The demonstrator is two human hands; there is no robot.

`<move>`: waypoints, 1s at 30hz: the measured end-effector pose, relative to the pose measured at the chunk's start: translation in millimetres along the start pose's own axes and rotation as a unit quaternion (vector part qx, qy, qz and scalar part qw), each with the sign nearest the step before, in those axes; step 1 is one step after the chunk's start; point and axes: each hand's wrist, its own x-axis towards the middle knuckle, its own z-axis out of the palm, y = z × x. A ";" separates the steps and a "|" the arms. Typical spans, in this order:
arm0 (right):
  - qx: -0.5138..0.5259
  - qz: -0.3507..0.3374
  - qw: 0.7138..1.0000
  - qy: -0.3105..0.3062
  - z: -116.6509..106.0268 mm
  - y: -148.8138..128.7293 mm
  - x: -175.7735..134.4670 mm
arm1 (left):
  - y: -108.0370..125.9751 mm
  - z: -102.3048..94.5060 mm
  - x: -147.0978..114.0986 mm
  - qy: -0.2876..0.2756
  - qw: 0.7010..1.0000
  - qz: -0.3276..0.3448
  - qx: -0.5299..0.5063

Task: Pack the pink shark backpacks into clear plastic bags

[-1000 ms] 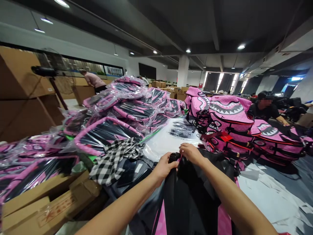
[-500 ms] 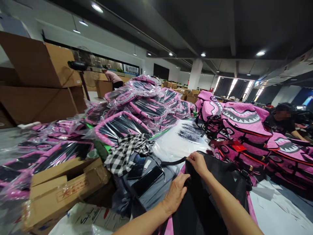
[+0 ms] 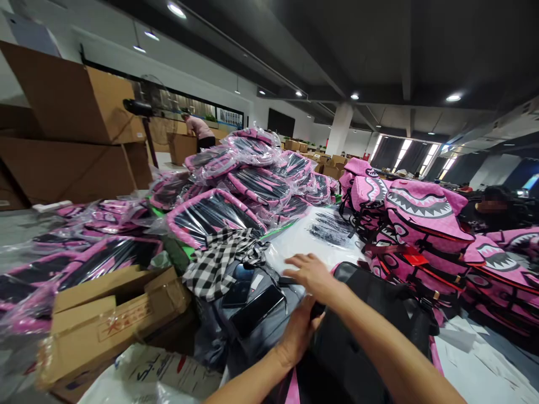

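A backpack with a black back panel (image 3: 357, 336) and pink sides lies face down before me. My left hand (image 3: 297, 334) is closed at its left edge, its curled fingers around a black part that looks like the backpack's strap. Just above, my right hand (image 3: 314, 276) is open, palm down with fingers spread to the left, and covers part of the strap. Left of my hands, a dark phone (image 3: 257, 311) rests on grey fabric (image 3: 210, 325) beside a black-and-white checked cloth (image 3: 223, 261).
Pink shark-mouth backpacks (image 3: 423, 205) are stacked at the right. Plastic-wrapped backpacks (image 3: 259, 188) form a pile ahead. An open carton (image 3: 109, 320) stands at lower left, and paper scraps (image 3: 475, 348) lie at lower right. One person (image 3: 200, 130) bends over boxes behind; another (image 3: 490, 207) sits at the right.
My right hand has let go of the strap, spread its fingers and moved slightly left. My left hand's fingers have curled more at the backpack's edge.
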 end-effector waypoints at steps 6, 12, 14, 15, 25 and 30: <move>-0.003 0.090 0.994 -0.057 -19.4 88.0 -55.1 | 18.7 -16.2 27.7 -0.022 0.998 0.008 -0.053; 0.097 0.180 0.975 0.082 -0.4 106.1 -70.5 | 27.3 -15.1 26.4 -0.027 0.997 -0.029 -0.065; 0.147 0.200 0.962 0.112 2.4 109.0 -70.0 | 29.3 -11.4 20.0 -0.041 0.997 -0.030 -0.062; 0.171 0.206 0.956 0.120 3.8 109.1 -69.3 | 30.2 -9.2 16.9 -0.051 0.997 -0.025 -0.061; 0.258 0.275 0.889 0.260 9.5 93.6 -58.0 | 29.9 -0.1 8.8 -0.082 0.995 -0.015 -0.059; 0.265 0.256 0.868 0.333 3.8 48.7 -22.0 | 16.2 8.9 3.3 -0.075 0.995 0.000 -0.072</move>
